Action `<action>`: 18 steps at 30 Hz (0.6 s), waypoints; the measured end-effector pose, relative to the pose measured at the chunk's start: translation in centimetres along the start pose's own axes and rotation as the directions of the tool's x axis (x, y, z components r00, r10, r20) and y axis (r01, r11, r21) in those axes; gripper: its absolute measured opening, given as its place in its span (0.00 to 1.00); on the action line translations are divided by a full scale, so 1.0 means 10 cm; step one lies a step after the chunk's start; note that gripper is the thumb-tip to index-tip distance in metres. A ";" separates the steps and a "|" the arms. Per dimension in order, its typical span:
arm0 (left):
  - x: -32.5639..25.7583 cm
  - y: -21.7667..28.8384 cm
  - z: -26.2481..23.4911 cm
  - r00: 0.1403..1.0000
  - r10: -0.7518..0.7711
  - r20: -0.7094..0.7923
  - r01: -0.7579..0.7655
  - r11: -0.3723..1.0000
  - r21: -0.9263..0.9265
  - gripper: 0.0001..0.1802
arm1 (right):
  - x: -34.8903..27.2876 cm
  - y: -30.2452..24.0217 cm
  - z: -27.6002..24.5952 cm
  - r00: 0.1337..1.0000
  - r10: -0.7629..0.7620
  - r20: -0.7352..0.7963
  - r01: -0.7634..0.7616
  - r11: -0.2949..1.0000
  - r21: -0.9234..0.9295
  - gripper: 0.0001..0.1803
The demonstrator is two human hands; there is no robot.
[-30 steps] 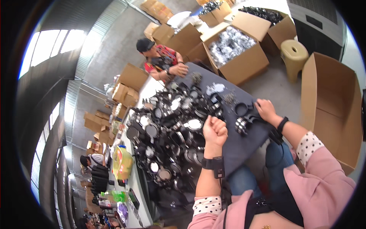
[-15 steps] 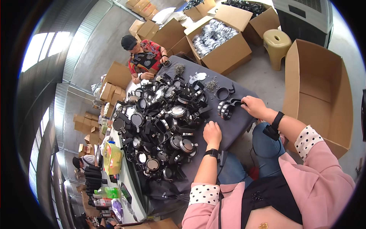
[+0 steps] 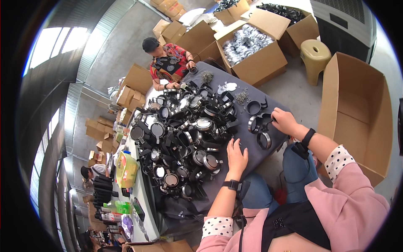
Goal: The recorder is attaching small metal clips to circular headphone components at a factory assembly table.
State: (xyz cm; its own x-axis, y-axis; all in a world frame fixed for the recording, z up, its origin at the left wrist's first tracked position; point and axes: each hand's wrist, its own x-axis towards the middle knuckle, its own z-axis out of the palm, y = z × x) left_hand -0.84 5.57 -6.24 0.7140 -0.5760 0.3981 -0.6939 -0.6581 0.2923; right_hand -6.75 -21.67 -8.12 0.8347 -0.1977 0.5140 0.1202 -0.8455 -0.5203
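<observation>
Right hand (image 3: 284, 121) at a black ring part (image 3: 257, 124), right of centre on the grey worktop (image 3: 252, 145).
Its fingers seem closed on the part; left hand (image 3: 236, 156), fingers loosely open, rests beside the heap of parts (image 3: 184, 138). Steady the part before lifting.

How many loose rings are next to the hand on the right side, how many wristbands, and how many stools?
Loose rings beside the right hand: 3
Black wristbands: 2
Stool: 1
Total: 6
</observation>
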 end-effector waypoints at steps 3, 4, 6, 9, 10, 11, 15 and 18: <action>0.02 0.31 -0.23 0.990 0.079 -0.120 -0.098 0.981 -0.165 0.19 | -0.06 -0.08 -0.17 0.997 -0.054 -0.062 0.058 0.996 0.064 0.12; -0.04 0.46 -0.31 0.993 0.075 -0.093 -0.096 0.961 -0.258 0.19 | -0.07 -0.12 -0.26 0.993 -0.078 -0.087 0.084 0.994 0.068 0.12; -0.08 0.73 -0.47 0.990 0.127 -0.064 -0.142 0.915 -0.378 0.21 | -0.03 -0.27 -0.33 0.979 -0.126 -0.159 0.137 0.989 0.058 0.11; 0.11 1.11 -0.53 0.993 0.115 0.033 -0.087 0.884 -0.459 0.30 | 0.04 -0.53 -0.46 0.959 -0.233 -0.160 0.249 0.964 0.092 0.12; 0.19 1.14 -0.48 1.000 0.024 0.015 -0.011 0.809 -0.588 0.33 | 0.05 -0.63 -0.46 0.945 -0.288 -0.155 0.300 0.952 0.064 0.12; 0.28 1.17 -0.41 0.998 -0.058 0.014 0.051 0.701 -0.712 0.35 | 0.04 -0.65 -0.44 0.930 -0.328 -0.164 0.341 0.938 0.063 0.13; 0.45 1.10 -0.25 0.977 -0.144 0.157 0.210 0.531 -0.821 0.31 | 0.12 -0.66 -0.44 0.908 -0.390 -0.155 0.405 0.911 0.082 0.14; 0.45 0.95 -0.20 0.988 -0.150 0.028 0.095 0.464 -0.881 0.27 | 0.43 -0.64 -0.66 0.856 -0.514 0.049 0.480 0.827 0.291 0.16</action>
State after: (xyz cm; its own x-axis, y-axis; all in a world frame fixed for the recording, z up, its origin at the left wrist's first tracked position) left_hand -4.44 -2.34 0.04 0.8123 -0.4841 0.3253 -0.3363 0.0669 0.9394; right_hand -7.46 -20.37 1.90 0.6792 0.2896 0.6744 0.6568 -0.6499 -0.3824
